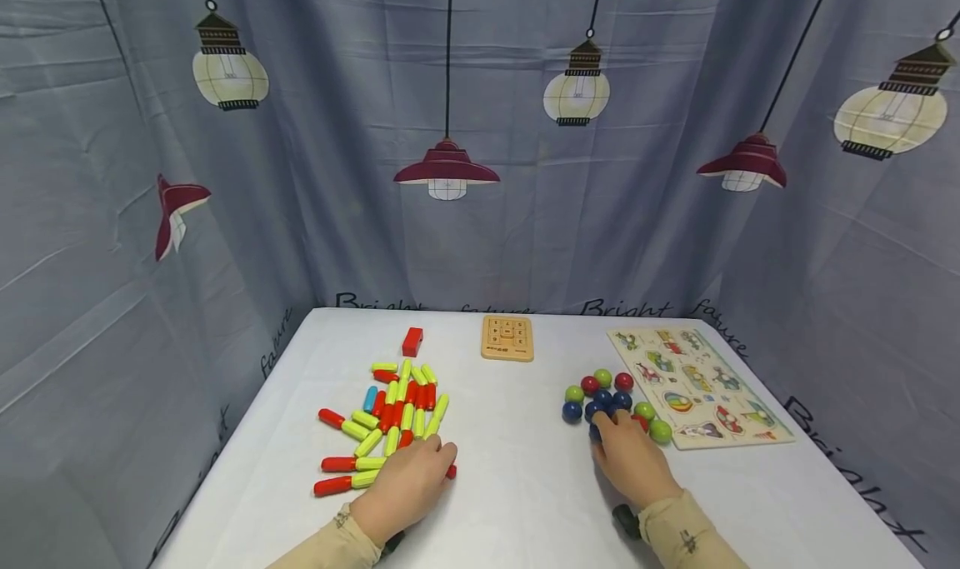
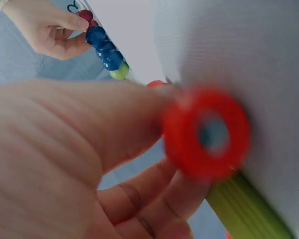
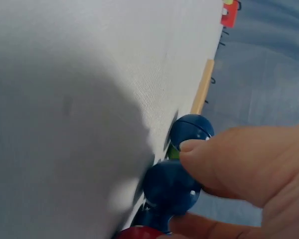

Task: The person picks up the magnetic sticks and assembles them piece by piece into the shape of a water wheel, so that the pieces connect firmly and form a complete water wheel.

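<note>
My left hand is low over the near right edge of a spread of red and yellow-green sticks. In the left wrist view, its thumb and fingers pinch a red tube with a hollow end facing the camera; the rest of it is hidden. A yellow-green stick lies just past it. My right hand reaches into a cluster of blue, red and green balls. Its thumb and fingers are around a blue ball, and another blue ball sits close by the thumb tip.
A wooden number board lies at the back middle of the white table. Near it on the left is a red block. Beside the balls, at the right, lies a picture puzzle board. A printed curtain surrounds the table.
</note>
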### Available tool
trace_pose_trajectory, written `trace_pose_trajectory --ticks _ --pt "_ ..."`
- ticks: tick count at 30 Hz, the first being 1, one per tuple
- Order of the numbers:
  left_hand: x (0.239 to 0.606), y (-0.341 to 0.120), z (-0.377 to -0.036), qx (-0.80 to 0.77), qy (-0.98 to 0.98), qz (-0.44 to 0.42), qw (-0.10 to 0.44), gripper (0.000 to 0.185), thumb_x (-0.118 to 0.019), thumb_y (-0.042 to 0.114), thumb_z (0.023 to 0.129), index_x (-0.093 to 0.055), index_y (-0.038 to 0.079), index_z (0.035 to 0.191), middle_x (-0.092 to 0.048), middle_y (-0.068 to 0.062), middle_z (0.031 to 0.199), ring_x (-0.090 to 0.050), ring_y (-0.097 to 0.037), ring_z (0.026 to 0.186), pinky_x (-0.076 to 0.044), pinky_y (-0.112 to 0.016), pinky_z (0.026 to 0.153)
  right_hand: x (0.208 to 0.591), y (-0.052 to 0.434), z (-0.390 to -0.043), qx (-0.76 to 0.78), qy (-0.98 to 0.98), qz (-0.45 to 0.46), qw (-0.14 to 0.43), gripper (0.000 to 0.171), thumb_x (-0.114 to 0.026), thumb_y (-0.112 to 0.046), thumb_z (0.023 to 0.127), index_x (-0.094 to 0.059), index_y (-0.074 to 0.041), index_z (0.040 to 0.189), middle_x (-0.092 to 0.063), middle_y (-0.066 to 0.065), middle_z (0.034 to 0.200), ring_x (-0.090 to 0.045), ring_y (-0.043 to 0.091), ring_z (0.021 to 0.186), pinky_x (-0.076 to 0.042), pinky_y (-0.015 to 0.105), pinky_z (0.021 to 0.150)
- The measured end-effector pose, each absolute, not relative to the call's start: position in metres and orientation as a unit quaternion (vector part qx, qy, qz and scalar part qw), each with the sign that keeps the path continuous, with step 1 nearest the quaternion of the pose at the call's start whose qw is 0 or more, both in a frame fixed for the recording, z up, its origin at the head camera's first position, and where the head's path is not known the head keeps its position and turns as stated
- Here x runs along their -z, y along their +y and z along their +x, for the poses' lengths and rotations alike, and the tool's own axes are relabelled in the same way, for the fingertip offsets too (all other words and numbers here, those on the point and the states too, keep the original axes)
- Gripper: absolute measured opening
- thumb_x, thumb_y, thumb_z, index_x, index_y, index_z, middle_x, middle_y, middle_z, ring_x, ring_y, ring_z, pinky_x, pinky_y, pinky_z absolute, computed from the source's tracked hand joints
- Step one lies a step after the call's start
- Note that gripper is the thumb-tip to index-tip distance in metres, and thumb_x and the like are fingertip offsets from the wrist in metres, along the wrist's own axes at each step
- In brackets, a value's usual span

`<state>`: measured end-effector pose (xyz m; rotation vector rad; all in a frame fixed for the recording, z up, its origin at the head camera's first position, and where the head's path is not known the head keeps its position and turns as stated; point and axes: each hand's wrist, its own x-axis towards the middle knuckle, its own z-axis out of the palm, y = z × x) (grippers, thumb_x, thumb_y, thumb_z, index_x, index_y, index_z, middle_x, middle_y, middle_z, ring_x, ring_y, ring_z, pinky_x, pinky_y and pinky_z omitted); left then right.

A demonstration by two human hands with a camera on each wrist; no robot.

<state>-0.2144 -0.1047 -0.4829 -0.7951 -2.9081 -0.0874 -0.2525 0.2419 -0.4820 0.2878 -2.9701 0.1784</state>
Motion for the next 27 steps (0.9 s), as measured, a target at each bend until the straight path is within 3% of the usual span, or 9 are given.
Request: trace_pose_trajectory --ticks 6,14,18,22,24,27 --pt "0.482 -0.100 -0.219 -0.011 -0.960 -0.265 0.086 0.019 -0.080 0.016 0.090 -0.069 0.012 0.104 -0.058 -0.003 0.085 -0.052 -0.017 0.070 -0.052 -0.029 0.064 0.482 0.243 -0.257 -0.059 -0.988 0.094 0.107 0.042 -0.081 -0.017 0.087 -0.066 -0.003 0.124 -0.064 0.023 0.106 -0.069 0.035 0.092 -0.061 0.047 0.072" --pt "0.492 -0.102 -0.215 -0.021 -0.962 -0.258 0.090 0.034 -0.078 0.040 0.090 -0.067 0.015 0.110 -0.060 0.000 0.087 -0.051 -0.017 0.075 -0.050 -0.030 0.068 0.492 0.238 -0.258 -0.023 -0.988 0.105 0.114 0.048 -0.085 -0.025 0.084 -0.067 -0.008 0.126 -0.064 0.021 0.104 -0.067 0.031 0.086 -0.060 0.043 0.066" --pt "0.489 -0.097 -0.216 0.013 -0.956 -0.269 0.121 0.032 -0.080 0.039 0.090 -0.067 0.019 0.111 -0.060 0.005 0.088 -0.052 -0.013 0.079 -0.044 -0.026 0.066 0.494 0.235 -0.257 -0.010 -0.987 0.106 0.120 0.048 -0.087 -0.028 0.082 -0.066 -0.010 0.120 -0.066 0.018 0.100 -0.067 0.032 0.083 -0.058 0.042 0.064" --pt "0.476 -0.085 -0.223 0.125 -0.948 -0.273 0.108 0.029 -0.079 0.030 0.093 -0.068 0.020 0.118 -0.061 0.008 0.093 -0.054 -0.007 0.081 -0.050 -0.021 0.071 0.491 0.235 -0.258 -0.012 -0.984 0.115 0.134 0.043 -0.087 -0.027 0.082 -0.067 -0.011 0.116 -0.067 0.014 0.096 -0.067 0.031 0.083 -0.057 0.042 0.063" --pt "0.471 -0.080 -0.226 0.177 -0.940 -0.275 0.100 0.029 -0.078 0.024 0.094 -0.068 0.019 0.121 -0.062 0.006 0.097 -0.055 -0.006 0.083 -0.054 -0.022 0.074 0.488 0.228 -0.258 -0.066 -0.984 0.107 0.123 0.039 -0.085 -0.026 0.084 -0.067 -0.014 0.116 -0.068 0.009 0.098 -0.067 0.026 0.086 -0.057 0.041 0.068" --pt "0.469 -0.072 -0.233 0.239 -0.927 -0.276 0.089 0.027 -0.075 0.019 0.095 -0.069 0.016 0.122 -0.064 0.005 0.100 -0.056 -0.006 0.087 -0.056 -0.024 0.078 0.484 0.207 -0.255 -0.266 -0.957 0.099 0.065 0.034 -0.081 -0.026 0.089 -0.068 -0.017 0.119 -0.070 0.004 0.102 -0.066 0.022 0.086 -0.056 0.038 0.069"
